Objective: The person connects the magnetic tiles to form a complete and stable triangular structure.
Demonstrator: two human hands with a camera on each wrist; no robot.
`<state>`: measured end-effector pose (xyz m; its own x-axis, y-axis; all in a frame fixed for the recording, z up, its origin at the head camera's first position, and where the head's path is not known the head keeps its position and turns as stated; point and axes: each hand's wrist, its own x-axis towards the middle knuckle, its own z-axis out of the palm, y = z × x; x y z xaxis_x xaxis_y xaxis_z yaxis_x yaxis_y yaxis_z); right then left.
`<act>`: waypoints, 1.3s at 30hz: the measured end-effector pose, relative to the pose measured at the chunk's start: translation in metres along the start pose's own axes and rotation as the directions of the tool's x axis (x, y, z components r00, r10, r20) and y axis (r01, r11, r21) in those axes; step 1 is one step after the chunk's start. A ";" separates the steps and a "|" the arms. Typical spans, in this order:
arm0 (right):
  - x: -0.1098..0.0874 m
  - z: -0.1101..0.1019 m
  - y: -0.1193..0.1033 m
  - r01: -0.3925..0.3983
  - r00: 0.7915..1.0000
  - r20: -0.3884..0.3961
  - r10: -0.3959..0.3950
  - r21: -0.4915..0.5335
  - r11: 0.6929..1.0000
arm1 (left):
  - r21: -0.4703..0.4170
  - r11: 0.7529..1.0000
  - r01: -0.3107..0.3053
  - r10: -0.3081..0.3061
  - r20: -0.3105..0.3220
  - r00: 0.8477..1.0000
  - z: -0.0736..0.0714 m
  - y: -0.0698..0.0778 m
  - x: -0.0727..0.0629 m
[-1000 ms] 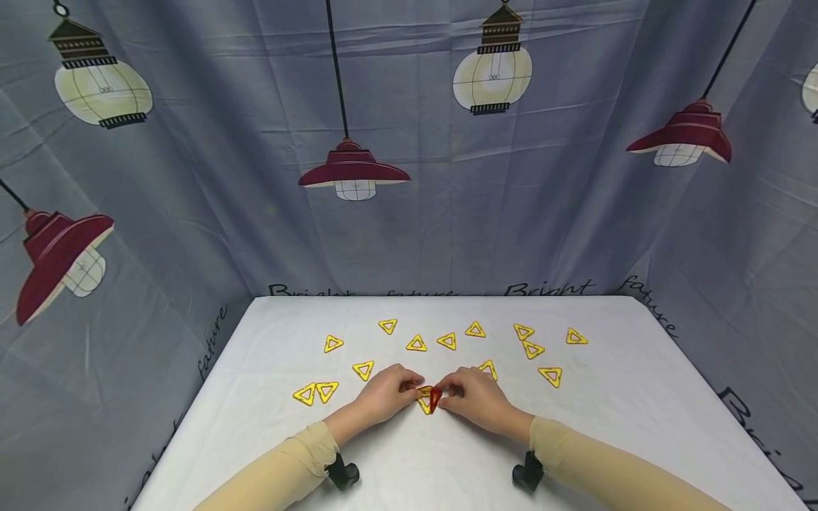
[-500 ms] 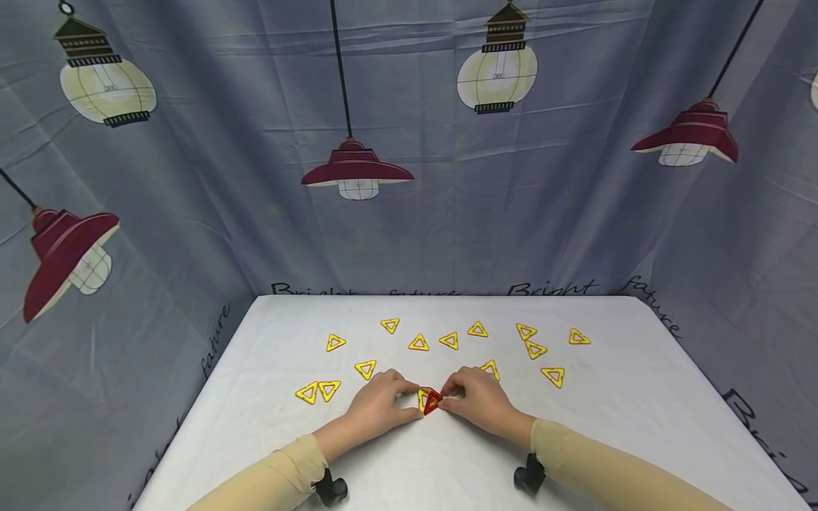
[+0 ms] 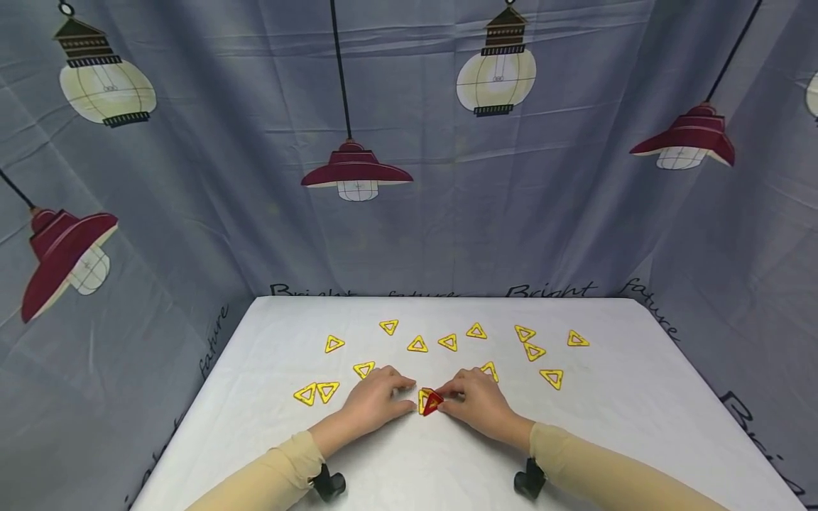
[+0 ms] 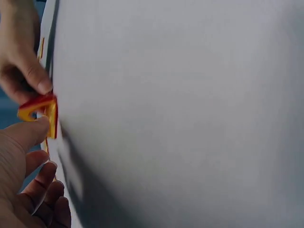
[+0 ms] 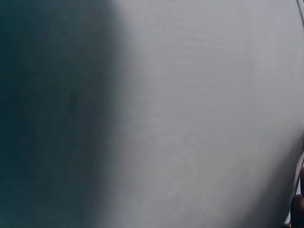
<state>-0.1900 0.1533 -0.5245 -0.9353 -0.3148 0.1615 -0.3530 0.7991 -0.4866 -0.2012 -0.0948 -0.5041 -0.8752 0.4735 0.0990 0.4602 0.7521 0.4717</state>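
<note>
My right hand [image 3: 474,401] pinches a small red hollow triangle [image 3: 432,403] between thumb and fingers, above the middle of the white table. A yellow hollow triangle [image 3: 421,402] is joined to it at an angle, and the pair [image 4: 52,124] shows as a bent red-and-yellow shape in the left wrist view. My left hand [image 3: 377,401] is just to the left of the pair, thumb and forefinger spread and holding nothing. In the right wrist view only slivers of fingers [image 5: 298,206] show at the lower right edge.
Several loose yellow hollow triangles lie on the white table [image 3: 409,468]: a touching pair [image 3: 316,392] at left, one [image 3: 552,378] at right, one [image 3: 489,370] partly behind my right hand, others in a back row. A grey-blue curtain [image 3: 409,234] printed with lamps surrounds the table.
My left hand has let go of the joined triangles and drawn back left, its fingers now spread. The red triangle has turned so its face shows; my right hand keeps its pinch.
</note>
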 end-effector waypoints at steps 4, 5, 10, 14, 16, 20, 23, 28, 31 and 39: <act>0.000 0.001 0.001 -0.013 1.000 0.001 0.013 -0.004 1.000 | 0.043 0.998 0.042 -0.039 -0.065 0.997 -0.018 -0.014 0.001; 0.000 0.001 0.002 -0.015 1.000 0.001 0.015 -0.006 1.000 | 0.050 0.997 0.060 -0.056 -0.078 0.995 -0.022 -0.019 0.001; -0.001 0.002 0.003 -0.015 1.000 0.000 0.015 -0.006 1.000 | 0.097 0.986 0.133 -0.121 -0.121 0.985 -0.036 -0.043 -0.003; -0.001 0.001 0.002 -0.026 1.000 0.007 0.026 0.004 1.000 | 0.125 0.978 0.170 -0.154 -0.128 0.980 -0.039 -0.054 -0.005; -0.001 0.001 0.002 -0.029 1.000 0.010 0.029 0.004 1.000 | 0.127 0.975 0.181 -0.165 -0.126 0.978 -0.038 -0.056 -0.005; -0.001 0.001 0.002 -0.033 0.999 0.015 0.033 0.002 0.999 | 0.126 0.974 0.189 -0.175 -0.117 0.978 -0.037 -0.058 -0.006; 0.000 0.001 0.002 -0.031 0.999 0.017 0.031 0.001 1.000 | 0.129 0.973 0.191 -0.177 -0.117 0.977 -0.037 -0.059 -0.006; -0.001 0.000 0.002 -0.022 1.000 0.017 0.021 0.006 1.000 | 0.126 0.971 0.205 -0.190 -0.127 0.974 -0.035 -0.059 -0.006; 0.000 -0.001 0.001 -0.016 1.000 0.022 0.016 0.011 1.000 | 0.129 0.970 0.207 -0.190 -0.134 0.973 -0.035 -0.060 -0.005; -0.001 -0.001 0.000 -0.002 1.000 0.020 0.002 0.017 1.000 | 0.107 0.974 0.199 -0.184 -0.140 0.973 -0.036 -0.060 -0.003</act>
<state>-0.1892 0.1543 -0.5235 -0.9353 -0.3233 0.1437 -0.3504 0.7908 -0.5018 -0.2310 -0.1575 -0.5013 -0.9569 0.2586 0.1319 0.2899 0.8761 0.3852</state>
